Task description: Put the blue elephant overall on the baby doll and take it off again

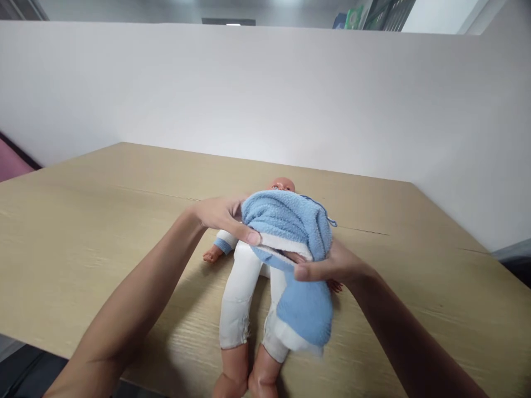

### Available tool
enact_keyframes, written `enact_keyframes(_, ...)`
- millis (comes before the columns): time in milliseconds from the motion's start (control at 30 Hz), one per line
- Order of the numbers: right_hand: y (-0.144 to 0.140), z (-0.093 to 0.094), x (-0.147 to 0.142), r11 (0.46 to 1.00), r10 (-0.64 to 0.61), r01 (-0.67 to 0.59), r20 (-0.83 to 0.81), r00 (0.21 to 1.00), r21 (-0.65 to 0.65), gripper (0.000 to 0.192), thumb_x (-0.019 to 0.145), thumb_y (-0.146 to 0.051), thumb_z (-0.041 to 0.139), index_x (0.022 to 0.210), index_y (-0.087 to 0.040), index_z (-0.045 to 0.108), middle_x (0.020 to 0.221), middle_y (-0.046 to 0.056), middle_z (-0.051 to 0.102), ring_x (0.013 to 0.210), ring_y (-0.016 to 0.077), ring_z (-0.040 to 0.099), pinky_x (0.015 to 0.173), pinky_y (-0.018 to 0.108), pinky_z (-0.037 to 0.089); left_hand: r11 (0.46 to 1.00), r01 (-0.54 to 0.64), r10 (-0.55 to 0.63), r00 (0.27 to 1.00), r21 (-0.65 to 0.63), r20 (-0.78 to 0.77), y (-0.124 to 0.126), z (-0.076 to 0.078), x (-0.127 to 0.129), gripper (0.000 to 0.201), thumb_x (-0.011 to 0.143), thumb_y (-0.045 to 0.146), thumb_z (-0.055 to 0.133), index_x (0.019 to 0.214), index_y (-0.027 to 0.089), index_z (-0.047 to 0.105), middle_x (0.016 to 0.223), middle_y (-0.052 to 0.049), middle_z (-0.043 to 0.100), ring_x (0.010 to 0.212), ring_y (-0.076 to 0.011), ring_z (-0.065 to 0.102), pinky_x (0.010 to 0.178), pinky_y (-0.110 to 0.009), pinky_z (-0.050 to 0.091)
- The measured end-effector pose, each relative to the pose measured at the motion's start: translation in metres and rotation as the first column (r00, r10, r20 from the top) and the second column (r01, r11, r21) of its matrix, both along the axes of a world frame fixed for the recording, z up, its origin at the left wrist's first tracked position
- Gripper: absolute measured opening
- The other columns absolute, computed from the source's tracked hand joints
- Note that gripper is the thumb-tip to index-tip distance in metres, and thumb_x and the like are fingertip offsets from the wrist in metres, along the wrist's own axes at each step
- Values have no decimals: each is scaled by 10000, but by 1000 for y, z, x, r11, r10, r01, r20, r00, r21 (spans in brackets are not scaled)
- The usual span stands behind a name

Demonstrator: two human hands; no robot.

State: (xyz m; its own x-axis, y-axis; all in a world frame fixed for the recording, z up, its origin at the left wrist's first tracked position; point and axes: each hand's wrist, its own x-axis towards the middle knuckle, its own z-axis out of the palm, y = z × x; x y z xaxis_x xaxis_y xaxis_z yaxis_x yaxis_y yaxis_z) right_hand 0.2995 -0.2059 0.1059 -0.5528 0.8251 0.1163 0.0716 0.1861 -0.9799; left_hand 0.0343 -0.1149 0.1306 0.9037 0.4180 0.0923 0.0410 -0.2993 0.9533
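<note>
A doll (235, 298) lies on its back on the table, feet toward me, in a white outfit with a blue cuff. Above its torso I hold up a blue terry doll garment (286, 213), bunched, with a white-trimmed opening facing me. My left hand (226, 215) grips the left side, its thumb on the white edge. On the right, my right hand (327, 265) pinches the lower edge of that opening, some fingers hidden behind the cloth. A white-ended flap of the garment hangs over one doll leg. The cloth hides the doll's chest and lower face.
The wooden table (103, 193) reaches back to a white partition wall (249, 94). A thin seam crosses the tabletop. Something pink (14, 160) shows at the left edge, and a dark object (516, 260) stands beyond the table's right side.
</note>
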Motion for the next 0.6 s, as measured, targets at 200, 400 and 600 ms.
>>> enact_keyframes(200,-7,-1,-9,974,-216,208,-91,972,-93,696,807,-508,910,1417,-264,680,1438,97,728,1394,341,644,1239,521,478,999,35,-35,999,8,19,1,-3,7,505,716,362,981,1142,191,771,1088,-90,815,1160,-287,754,994,-325,633)
enact_keyframes(400,-8,-11,-11,920,-387,377,-97,917,-105,613,873,-451,860,1426,-260,674,1395,83,757,1368,330,667,1216,500,500,991,-103,100,994,80,34,-7,-1,15,512,786,369,938,1215,177,737,1108,-75,793,1072,-243,756,975,-317,615)
enact_keyframes(600,-28,10,-23,851,-525,525,-71,848,-25,548,909,-440,804,1405,-235,694,1332,89,777,1372,363,660,1226,532,483,954,-247,244,969,173,36,-40,22,17,512,842,398,894,1260,172,704,1118,-60,779,1139,-257,726,1042,-329,574)
